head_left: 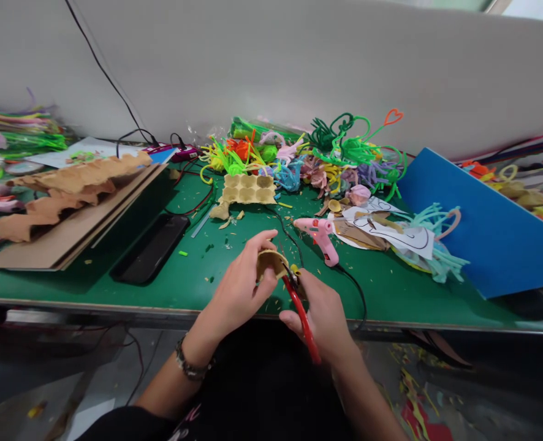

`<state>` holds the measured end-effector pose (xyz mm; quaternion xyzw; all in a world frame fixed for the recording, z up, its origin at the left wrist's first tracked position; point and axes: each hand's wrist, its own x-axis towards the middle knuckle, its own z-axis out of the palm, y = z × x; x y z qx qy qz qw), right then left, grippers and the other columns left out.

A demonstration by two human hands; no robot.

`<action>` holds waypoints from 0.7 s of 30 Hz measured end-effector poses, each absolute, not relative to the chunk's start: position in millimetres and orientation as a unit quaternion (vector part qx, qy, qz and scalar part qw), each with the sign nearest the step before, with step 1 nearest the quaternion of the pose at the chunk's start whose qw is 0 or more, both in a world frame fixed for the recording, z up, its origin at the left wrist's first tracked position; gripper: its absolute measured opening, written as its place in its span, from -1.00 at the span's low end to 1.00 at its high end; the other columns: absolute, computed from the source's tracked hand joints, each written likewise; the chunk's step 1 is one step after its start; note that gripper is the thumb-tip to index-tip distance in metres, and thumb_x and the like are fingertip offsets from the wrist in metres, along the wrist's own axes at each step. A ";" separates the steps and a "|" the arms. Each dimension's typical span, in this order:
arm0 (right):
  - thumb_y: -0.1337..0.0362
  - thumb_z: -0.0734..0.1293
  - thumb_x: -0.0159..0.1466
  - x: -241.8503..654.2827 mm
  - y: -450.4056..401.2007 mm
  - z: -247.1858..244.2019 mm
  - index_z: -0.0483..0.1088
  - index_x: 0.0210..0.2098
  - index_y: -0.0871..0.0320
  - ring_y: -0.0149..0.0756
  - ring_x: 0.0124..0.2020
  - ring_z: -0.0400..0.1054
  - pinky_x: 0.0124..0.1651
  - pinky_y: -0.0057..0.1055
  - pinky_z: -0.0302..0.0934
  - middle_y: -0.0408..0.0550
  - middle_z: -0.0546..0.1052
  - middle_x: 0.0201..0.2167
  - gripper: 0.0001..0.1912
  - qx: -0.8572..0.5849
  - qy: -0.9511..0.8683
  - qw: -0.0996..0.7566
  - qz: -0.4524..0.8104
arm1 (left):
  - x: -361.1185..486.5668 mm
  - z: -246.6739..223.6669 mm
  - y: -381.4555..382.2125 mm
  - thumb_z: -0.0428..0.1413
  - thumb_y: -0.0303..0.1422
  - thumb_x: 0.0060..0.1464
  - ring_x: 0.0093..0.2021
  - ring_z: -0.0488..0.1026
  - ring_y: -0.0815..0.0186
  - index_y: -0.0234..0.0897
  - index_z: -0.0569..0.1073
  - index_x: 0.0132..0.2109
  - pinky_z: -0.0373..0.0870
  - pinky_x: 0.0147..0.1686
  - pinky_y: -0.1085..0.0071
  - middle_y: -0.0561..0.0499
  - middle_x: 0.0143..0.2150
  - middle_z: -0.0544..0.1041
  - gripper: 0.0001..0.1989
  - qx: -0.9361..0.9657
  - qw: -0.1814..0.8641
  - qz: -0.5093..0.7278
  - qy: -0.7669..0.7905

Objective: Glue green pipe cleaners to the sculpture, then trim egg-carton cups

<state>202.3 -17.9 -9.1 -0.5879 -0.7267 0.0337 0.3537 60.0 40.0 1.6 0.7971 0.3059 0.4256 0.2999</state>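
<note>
My left hand (241,285) is closed on a cut cup of egg carton (268,263), holding it with the hollow towards me. In my right hand (324,309) is a red-handled cutting tool (303,318), either scissors or pliers-like snips; its metal jaws meet the right rim of the cup. My fingers hide part of the jaws. Beyond my hands lies a larger piece of egg carton (248,190) with several cups, beside a torn scrap (220,211). A pink glue gun (320,236) rests to the right of my hands.
Bundles of coloured pipe cleaners (345,153) are heaped along the wall. A black phone (154,248) lies left, next to stacked cardboard (64,233). At right a blue board (487,226) leans at a slant near paper drawings (386,229). Small scraps dot the green tabletop (193,285).
</note>
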 end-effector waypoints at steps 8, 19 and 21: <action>-0.25 -0.07 0.15 202.6 -17.3 -14.6 0.20 -0.61 0.16 -0.47 -0.74 0.05 -0.63 -0.52 -0.12 -0.20 0.21 -0.77 -0.36 -0.585 -0.719 0.373 -0.022 | 59.9 6.1 39.2 -0.12 -0.48 0.08 -0.28 0.38 0.40 -0.27 0.08 0.08 0.35 -0.25 0.43 -0.01 -0.20 0.37 -0.61 0.801 0.298 0.407 0.323; 0.02 0.22 0.13 200.0 -13.2 -7.8 0.26 -0.47 0.18 -0.48 -0.62 0.18 -0.56 -0.58 0.10 -0.19 0.32 -0.64 -0.68 -0.552 -0.622 0.508 0.224 | 62.4 4.1 39.3 -0.13 -0.45 0.11 -0.22 0.35 0.37 -0.24 -0.06 0.17 0.31 -0.17 0.37 -0.05 -0.14 0.34 -0.52 0.801 0.369 0.365 0.297; 0.16 0.23 0.11 196.6 -12.5 -3.8 0.25 -0.51 0.17 -0.48 -0.60 0.21 -0.53 -0.57 0.15 -0.19 0.34 -0.63 -0.80 -0.552 -0.595 0.525 0.257 | 62.4 5.7 38.1 -0.16 -0.46 0.13 -0.21 0.35 0.37 -0.22 -0.10 0.19 0.31 -0.15 0.35 -0.07 -0.12 0.33 -0.51 0.817 0.376 0.345 0.270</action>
